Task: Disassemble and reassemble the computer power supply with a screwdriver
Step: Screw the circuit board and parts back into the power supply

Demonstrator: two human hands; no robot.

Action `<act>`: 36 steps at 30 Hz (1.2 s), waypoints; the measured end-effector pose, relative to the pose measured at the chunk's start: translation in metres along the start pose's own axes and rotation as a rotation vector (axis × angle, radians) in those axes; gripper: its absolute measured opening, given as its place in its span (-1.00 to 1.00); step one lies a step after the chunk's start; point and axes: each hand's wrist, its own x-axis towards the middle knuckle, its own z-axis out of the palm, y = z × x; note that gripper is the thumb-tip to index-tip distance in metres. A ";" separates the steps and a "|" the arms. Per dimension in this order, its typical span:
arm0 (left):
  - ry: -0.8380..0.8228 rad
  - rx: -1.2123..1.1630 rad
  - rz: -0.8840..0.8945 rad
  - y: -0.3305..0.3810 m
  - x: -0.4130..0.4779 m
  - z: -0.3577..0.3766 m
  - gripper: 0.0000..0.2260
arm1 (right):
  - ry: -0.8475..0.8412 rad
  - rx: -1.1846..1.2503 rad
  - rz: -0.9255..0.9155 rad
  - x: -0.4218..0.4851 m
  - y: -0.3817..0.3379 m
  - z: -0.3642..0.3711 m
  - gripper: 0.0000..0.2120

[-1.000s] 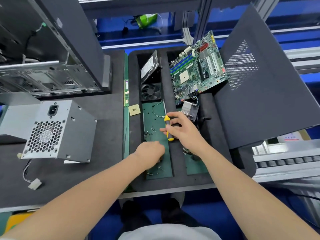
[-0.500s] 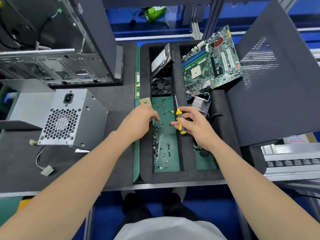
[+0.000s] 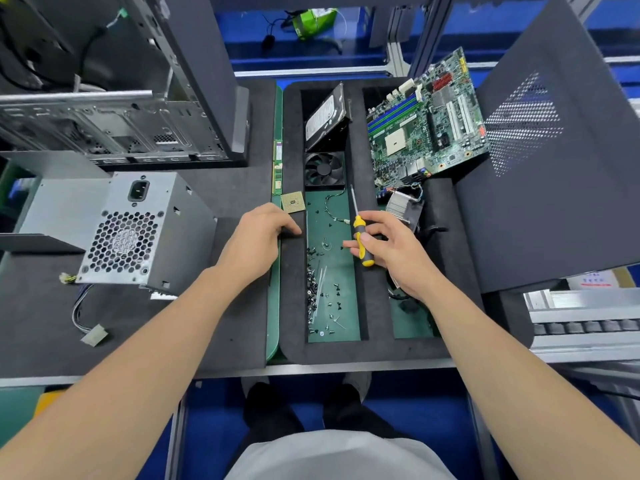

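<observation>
Right hand [image 3: 391,251]: grips screwdriver [image 3: 362,242] above tray [image 3: 294,306].
Left hand [image 3: 258,237]: fingers bent on tray rim; grip cannot be told.
Middle slot: screws [image 3: 313,282], fan [image 3: 324,169], hard drive [image 3: 325,116].
Power supply [image 3: 138,230]: left of tray.

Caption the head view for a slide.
Right hand holds a screwdriver over the screw tray, left hand touches the foam beside it; the power supply sits to the left.

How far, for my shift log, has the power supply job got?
Done: the power supply sits out of the computer case on the mat, cables loose. In hand: the right hand grips the screwdriver over loose screws; the left hand rests on the foam tray. Left: the supply's housing looks closed, so opening or refitting it probably remains.
</observation>
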 end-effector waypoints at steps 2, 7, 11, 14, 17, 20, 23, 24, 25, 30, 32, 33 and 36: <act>0.068 -0.019 -0.019 -0.003 -0.004 0.004 -0.62 | -0.001 -0.018 0.006 0.000 0.000 0.000 -0.66; 0.153 -0.051 0.017 -0.012 -0.020 0.016 -0.64 | -0.055 -0.142 0.058 0.002 -0.006 0.007 -0.69; 0.211 -0.107 0.004 -0.017 -0.019 0.016 -0.66 | 0.004 -0.239 0.218 0.014 -0.009 0.039 -0.79; 0.229 -0.178 -0.018 -0.019 -0.018 0.012 -0.71 | 0.056 -0.387 0.374 0.024 0.001 0.065 -0.88; 0.246 -0.238 -0.043 -0.021 -0.019 0.009 -0.74 | 0.043 -0.715 0.403 0.032 0.013 0.083 -0.85; 0.262 -0.264 -0.071 -0.023 -0.018 0.008 -0.73 | 0.036 -0.860 0.464 0.037 0.029 0.091 -0.85; 0.265 -0.286 -0.082 -0.025 -0.018 0.009 -0.73 | 0.048 -0.853 0.499 0.037 0.040 0.091 -0.84; 0.265 -0.294 -0.084 -0.025 -0.018 0.009 -0.73 | 0.065 -0.860 0.492 0.037 0.042 0.091 -0.80; 0.265 -0.299 -0.084 -0.026 -0.018 0.009 -0.74 | 0.080 -0.873 0.485 0.038 0.042 0.091 -0.79; 0.278 -0.309 -0.081 -0.030 -0.016 0.010 -0.73 | 0.110 -0.873 0.485 0.040 0.041 0.089 -0.86; 0.284 -0.321 -0.080 -0.031 -0.016 0.011 -0.72 | 0.108 -0.837 0.479 0.039 0.041 0.088 -0.85; 0.284 -0.332 -0.082 -0.032 -0.016 0.011 -0.72 | 0.110 -0.826 0.475 0.038 0.042 0.088 -0.84; 0.280 -0.354 -0.092 -0.033 -0.015 0.012 -0.71 | 0.106 -0.818 0.457 0.036 0.044 0.088 -0.83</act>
